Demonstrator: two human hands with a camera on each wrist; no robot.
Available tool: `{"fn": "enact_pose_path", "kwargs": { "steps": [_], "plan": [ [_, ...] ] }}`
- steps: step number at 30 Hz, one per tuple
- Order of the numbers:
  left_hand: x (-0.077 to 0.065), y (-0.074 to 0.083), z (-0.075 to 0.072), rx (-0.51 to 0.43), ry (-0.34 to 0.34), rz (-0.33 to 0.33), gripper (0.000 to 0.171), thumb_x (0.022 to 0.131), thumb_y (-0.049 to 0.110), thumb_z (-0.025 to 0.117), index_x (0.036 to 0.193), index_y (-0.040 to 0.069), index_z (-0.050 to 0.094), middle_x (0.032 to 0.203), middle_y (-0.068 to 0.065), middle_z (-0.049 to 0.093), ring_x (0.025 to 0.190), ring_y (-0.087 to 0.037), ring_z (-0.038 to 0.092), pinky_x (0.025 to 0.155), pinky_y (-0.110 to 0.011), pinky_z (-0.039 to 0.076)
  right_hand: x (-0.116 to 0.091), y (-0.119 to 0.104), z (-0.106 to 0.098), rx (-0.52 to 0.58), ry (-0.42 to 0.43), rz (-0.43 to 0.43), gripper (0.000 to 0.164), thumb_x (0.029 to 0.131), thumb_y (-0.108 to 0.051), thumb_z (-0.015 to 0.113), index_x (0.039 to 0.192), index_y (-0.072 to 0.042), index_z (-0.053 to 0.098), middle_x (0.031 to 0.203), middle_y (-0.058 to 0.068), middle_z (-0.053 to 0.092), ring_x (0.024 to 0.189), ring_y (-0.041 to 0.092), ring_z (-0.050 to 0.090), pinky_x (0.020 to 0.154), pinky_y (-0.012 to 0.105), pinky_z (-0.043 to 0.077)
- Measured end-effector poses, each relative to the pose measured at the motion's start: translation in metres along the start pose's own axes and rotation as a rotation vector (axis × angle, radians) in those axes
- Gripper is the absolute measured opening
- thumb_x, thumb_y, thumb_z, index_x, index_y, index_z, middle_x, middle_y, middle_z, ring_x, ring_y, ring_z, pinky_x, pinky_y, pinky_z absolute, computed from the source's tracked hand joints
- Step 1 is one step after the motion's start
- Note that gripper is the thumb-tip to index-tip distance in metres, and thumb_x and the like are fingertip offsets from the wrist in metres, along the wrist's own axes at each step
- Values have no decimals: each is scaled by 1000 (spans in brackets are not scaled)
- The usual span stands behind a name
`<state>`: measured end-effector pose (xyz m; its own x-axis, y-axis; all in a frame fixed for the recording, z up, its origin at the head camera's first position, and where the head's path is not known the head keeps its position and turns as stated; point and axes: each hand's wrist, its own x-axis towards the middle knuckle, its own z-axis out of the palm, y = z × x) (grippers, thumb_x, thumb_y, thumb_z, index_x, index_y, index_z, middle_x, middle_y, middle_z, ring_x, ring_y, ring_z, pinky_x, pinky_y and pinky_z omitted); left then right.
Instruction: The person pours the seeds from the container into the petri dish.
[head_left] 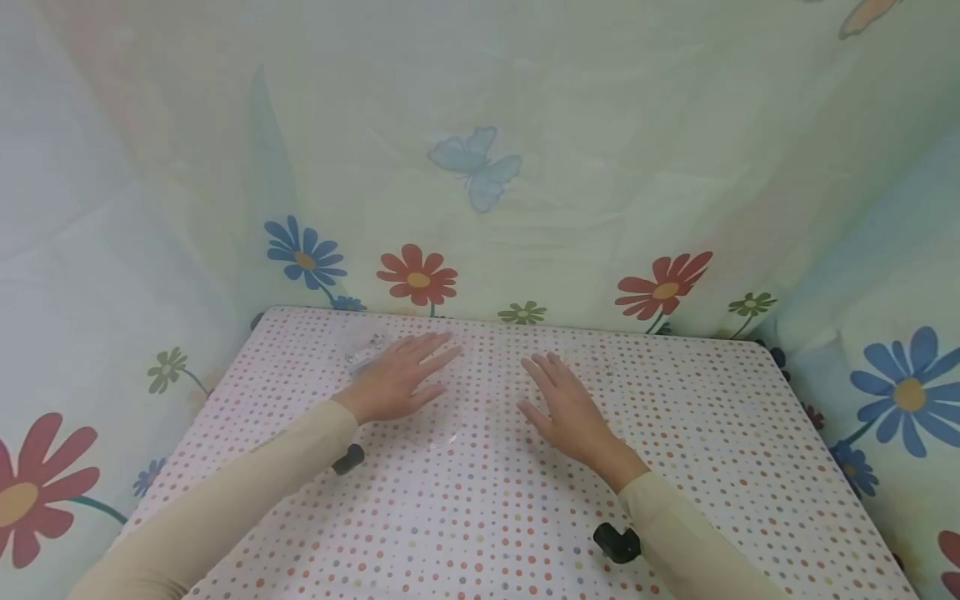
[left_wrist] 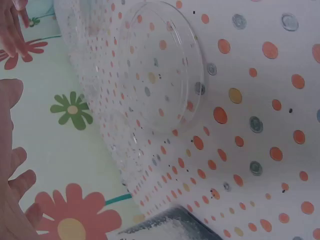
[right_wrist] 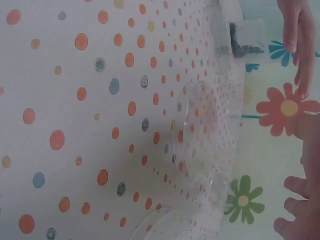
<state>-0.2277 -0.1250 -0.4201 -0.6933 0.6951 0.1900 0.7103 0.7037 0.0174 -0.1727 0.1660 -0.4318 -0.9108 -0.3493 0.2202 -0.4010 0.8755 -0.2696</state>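
Observation:
My left hand (head_left: 397, 379) hovers palm down over the left part of the table, its fingers straight and spread, holding nothing. Opposite it, my right hand (head_left: 570, 412) is held the same way, apart from any object. A clear, shallow round dish (left_wrist: 198, 75) lies on the table near the left hand; in the head view it is faint. From the right wrist, a clear round dish (right_wrist: 180, 135) shows in the middle, and the edge of another clear round piece (right_wrist: 150, 220) shows at the bottom. Beyond the left hand stands a small transparent container (right_wrist: 247, 42) with dark grains inside.
The table (head_left: 480, 517) has a white cover with coloured dots. More faint transparent pieces (head_left: 600, 362) lie toward its back right. A flowered cloth (head_left: 570, 167) hangs behind and at both sides. Black wrist mounts (head_left: 617, 543) sit under the sleeves.

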Motion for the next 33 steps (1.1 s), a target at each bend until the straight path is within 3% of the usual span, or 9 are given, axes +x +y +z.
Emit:
{"fn": "enact_pose_path", "kwargs": {
  "steps": [8, 15, 22, 33],
  "plan": [
    [-3, -4, 1, -16, -20, -36, 65, 91, 45, 47, 146, 29, 17, 154, 1, 18, 142, -22, 18, 114, -49, 19, 0, -1, 5, 22, -9, 3, 59, 92, -39, 49, 143, -14, 30, 149, 10, 29, 140, 31, 19, 111, 51, 24],
    [-2, -12, -1, -17, 20, -54, 66, 90, 40, 52, 146, 26, 21, 153, -1, 19, 141, -24, 21, 114, -49, 19, 5, -2, 9, -5, 29, -2, 59, 91, -38, 52, 141, -14, 33, 148, 10, 32, 139, 31, 22, 111, 51, 26],
    [-7, -21, -2, -6, 4, -82, 66, 90, 42, 52, 146, 27, 21, 153, -4, 21, 140, -28, 20, 113, -52, 20, 12, -11, 18, 77, 5, 11, 58, 91, -35, 51, 142, -14, 32, 147, 12, 33, 139, 33, 22, 111, 53, 24],
    [-10, -32, -4, 26, 36, -107, 65, 89, 42, 51, 145, 22, 24, 152, -6, 23, 140, -28, 22, 113, -52, 20, 22, -17, 22, 35, 50, -28, 56, 90, -32, 55, 139, -12, 37, 143, 13, 39, 136, 35, 29, 110, 51, 26]
  ]
}}
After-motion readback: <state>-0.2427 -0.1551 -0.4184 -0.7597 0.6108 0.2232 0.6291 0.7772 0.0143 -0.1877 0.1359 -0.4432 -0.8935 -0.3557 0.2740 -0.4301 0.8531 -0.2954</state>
